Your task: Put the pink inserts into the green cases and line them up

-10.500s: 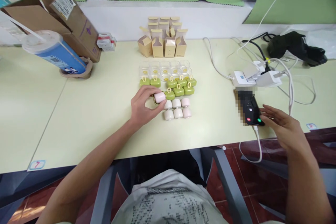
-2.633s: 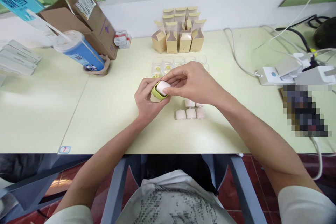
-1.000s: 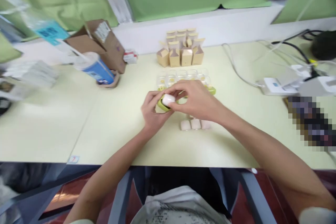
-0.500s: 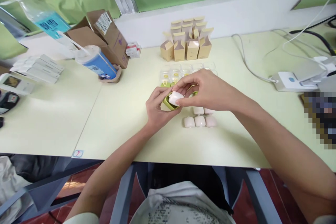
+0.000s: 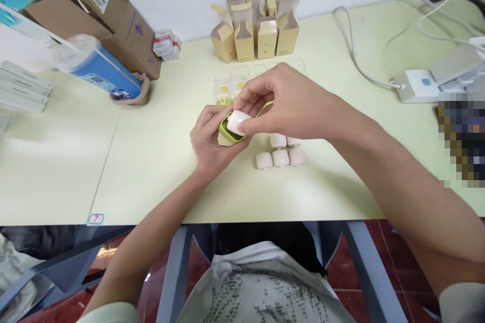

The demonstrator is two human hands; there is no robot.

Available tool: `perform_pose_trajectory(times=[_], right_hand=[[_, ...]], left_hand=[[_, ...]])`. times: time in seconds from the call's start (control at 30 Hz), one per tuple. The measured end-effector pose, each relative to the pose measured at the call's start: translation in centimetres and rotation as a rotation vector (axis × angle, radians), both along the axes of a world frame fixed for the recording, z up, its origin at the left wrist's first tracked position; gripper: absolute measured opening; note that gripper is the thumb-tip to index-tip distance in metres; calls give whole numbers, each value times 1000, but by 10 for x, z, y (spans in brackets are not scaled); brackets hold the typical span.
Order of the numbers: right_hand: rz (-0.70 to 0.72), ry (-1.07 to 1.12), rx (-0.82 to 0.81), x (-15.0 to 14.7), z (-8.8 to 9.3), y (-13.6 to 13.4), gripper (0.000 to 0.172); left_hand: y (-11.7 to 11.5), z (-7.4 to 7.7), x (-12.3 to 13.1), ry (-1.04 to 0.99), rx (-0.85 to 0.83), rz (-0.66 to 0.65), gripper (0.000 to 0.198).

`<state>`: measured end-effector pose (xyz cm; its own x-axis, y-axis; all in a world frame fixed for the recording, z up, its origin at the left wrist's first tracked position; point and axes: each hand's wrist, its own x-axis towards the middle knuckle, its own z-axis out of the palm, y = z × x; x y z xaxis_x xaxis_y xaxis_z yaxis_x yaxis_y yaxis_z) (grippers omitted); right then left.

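Note:
My left hand [image 5: 212, 136] is closed around a small green cover [image 5: 224, 133], held tilted above the table with its opening toward me. A glossy white rounded case [image 5: 238, 122] sits partly inside that opening. My right hand [image 5: 280, 103] pinches the white case, its thumb on the near face; the other fingers are bent behind, partly hidden. Below my right hand, several similar pale cases [image 5: 280, 158] lie in rows on the table. Behind my hands stand clear plastic trays [image 5: 223, 81] with yellow round marks, and a bit of another green cover [image 5: 223, 101] shows there.
Several open cardboard boxes [image 5: 244, 40] stand against the wall. At left are a blue cup [image 5: 108, 73] in a holder, a large brown carton [image 5: 125, 30] and small white-red boxes [image 5: 166, 45]. A white power strip [image 5: 419, 86] with cables lies at right.
The view has shifted, so the table things appear higher and further left. My hands keep nearly the same grip on the white case and green cover.

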<state>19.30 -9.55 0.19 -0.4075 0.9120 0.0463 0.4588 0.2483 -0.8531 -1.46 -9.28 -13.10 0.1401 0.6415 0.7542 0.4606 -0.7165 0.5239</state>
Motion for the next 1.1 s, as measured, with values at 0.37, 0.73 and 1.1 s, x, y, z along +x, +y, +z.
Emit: perform_pose_trajectory(times=[0.37,0.73,1.1], right_hand=[[21,-5,36,1,3,-3,12],[-29,112,77,-6,-10,-1,11],[-101,133,197,-4,-24,8,23]], left_hand=[[2,1,-2,1,24,24,55],[5,-1,-3,-17,-77,11,67],[15,1,-6,-98,-205,-140,60]])
